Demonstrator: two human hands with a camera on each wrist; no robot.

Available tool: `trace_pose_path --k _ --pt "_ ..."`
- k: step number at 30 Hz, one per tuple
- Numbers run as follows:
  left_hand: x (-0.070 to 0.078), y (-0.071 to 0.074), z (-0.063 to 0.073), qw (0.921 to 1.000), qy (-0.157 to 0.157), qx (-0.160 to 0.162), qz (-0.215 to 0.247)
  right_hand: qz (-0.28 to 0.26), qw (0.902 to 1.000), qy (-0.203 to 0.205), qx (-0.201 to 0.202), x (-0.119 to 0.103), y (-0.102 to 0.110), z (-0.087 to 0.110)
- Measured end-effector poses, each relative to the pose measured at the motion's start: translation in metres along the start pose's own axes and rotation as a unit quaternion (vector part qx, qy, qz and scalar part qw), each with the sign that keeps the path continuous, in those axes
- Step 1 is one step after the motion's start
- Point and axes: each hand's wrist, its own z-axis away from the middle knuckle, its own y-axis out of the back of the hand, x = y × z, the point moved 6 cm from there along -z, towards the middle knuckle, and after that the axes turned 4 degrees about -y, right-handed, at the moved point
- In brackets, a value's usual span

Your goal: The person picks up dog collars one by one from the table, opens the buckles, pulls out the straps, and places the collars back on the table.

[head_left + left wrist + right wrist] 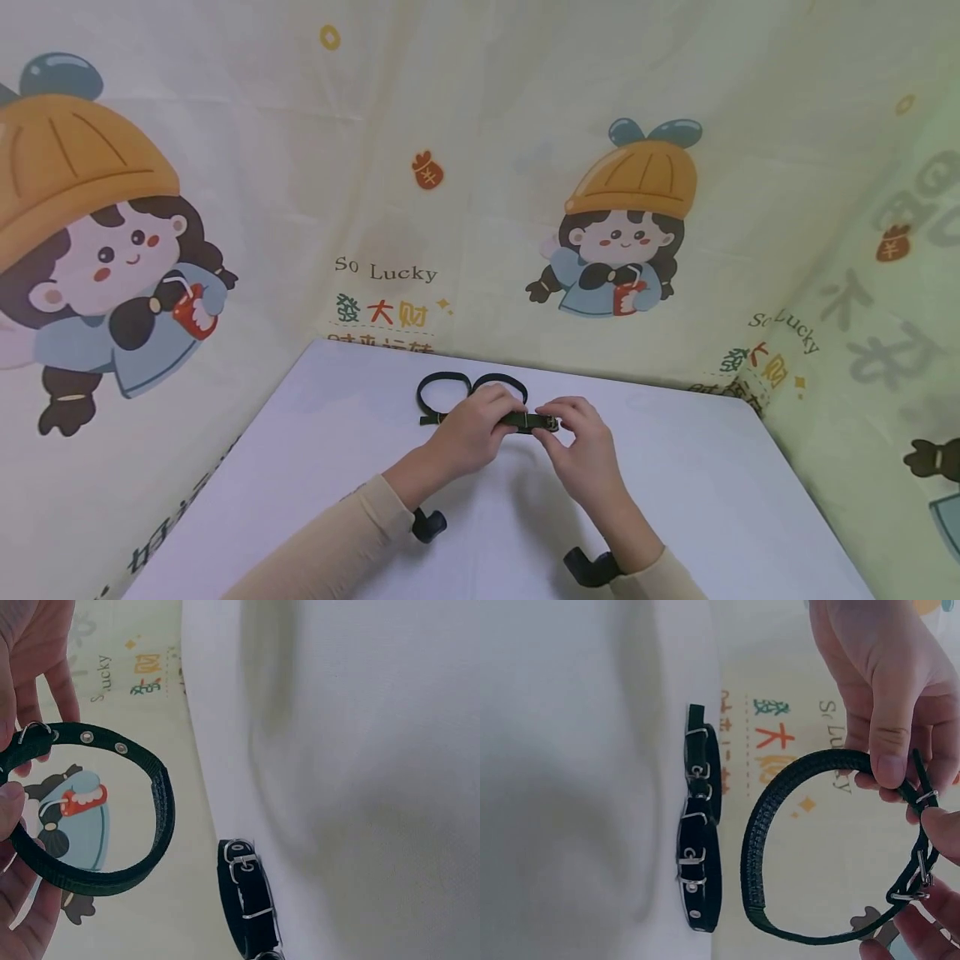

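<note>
Between both hands a dark collar is held above the white table, closed into a ring. Its metal eyelets and D-ring show in the left wrist view, where the strap hangs in a loop. My left hand grips the band near a metal keeper with thumb and fingers. At the buckle end, my right hand pinches the collar between thumb and fingertips. The right wrist view shows the buckle beside the right fingers and a strap tip standing out near the left thumb.
Two more buckled dark collars, a left one and a right one, rest side by side toward the back of the white table. Printed cloth hangs behind. Black elbow-shaped pieces sit at both wrists.
</note>
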Motion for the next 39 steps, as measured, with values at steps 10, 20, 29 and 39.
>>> trace_pose_path --k 10,20,29,39 --pt "0.003 -0.001 0.001 0.9996 0.004 0.016 0.023 0.014 0.9997 -0.020 -0.005 -0.006 -0.002 -0.003" --pt "0.005 -0.002 0.002 0.9976 0.012 0.056 0.038 -0.012 0.9996 -0.025 0.008 -0.006 -0.005 -0.003" --pt "0.001 0.005 0.002 0.9945 0.037 0.067 0.071 -0.062 0.9963 -0.059 0.012 -0.002 -0.006 -0.003" --pt "-0.003 0.009 0.002 0.9867 0.094 0.073 0.112 -0.100 0.9893 -0.105 0.019 0.001 -0.008 -0.002"
